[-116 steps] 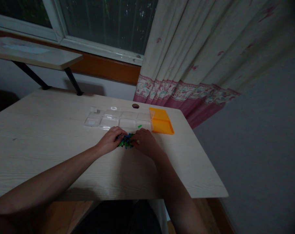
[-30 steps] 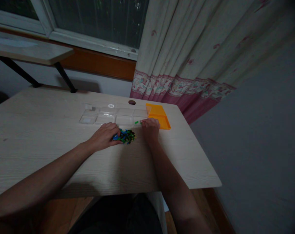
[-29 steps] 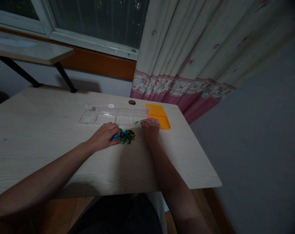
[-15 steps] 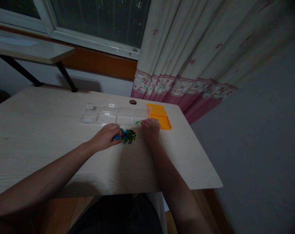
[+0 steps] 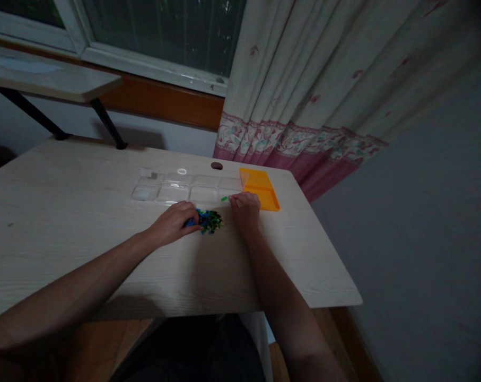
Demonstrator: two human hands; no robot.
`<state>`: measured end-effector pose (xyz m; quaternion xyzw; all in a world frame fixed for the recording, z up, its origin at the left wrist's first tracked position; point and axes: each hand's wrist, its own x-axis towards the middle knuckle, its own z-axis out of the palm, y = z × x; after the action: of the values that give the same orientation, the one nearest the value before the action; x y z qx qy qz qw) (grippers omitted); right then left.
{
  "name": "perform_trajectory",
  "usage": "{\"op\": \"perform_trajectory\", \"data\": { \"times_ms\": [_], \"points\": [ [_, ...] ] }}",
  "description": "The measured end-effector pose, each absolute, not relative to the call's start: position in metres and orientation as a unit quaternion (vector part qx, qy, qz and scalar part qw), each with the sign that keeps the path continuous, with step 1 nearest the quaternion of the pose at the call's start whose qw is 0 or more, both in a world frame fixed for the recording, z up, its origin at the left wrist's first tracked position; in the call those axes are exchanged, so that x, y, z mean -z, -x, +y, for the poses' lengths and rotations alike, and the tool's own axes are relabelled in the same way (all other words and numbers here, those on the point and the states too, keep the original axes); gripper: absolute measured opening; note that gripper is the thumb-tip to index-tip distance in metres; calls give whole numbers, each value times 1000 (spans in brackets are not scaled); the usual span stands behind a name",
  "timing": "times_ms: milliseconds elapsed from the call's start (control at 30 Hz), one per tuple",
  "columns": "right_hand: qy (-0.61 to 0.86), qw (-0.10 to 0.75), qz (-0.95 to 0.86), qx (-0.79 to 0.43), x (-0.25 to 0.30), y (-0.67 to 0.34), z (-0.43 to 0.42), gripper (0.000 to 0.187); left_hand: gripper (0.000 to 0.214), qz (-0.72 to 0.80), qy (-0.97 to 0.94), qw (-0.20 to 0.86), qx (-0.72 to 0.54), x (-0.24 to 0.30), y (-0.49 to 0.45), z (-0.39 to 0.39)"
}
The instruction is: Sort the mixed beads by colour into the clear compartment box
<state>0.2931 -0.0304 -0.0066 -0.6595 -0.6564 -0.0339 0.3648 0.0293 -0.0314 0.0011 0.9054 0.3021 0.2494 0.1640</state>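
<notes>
A pile of small blue, green and dark pieces lies on the table in front of me. My left hand curls around the pile's left edge, blue pieces between its thumb and fingers. My right hand is closed in a pinch at the near right end of a clear divided tray. What its fingertips hold is too small to make out. Just left of them shows a single green piece, slightly apart from the fingers.
An orange open case lies beyond and right of my right hand. A dark brown oval sits near the table's back edge. Behind the table hang curtains; a raised shelf stands at the back left.
My left fingers shift slightly on the blue pieces at the pile's edge. The right hand stays almost in place, and the green piece has not visibly moved.
</notes>
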Motion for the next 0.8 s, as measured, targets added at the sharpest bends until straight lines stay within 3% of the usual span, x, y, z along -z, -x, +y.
{"op": "perform_trajectory", "data": {
  "times_ms": [333,633,800],
  "points": [
    [634,349,-689,38,-3,-285,-35,17,28,339,-861,206,-318,-1,-33,-33],
    [469,335,-817,-22,-4,-255,-51,19,29,418,-769,271,-399,6,-33,-28],
    [449,316,-835,-38,-3,-243,-56,25,36,412,-773,270,-399,6,-32,-27]
  ]
}}
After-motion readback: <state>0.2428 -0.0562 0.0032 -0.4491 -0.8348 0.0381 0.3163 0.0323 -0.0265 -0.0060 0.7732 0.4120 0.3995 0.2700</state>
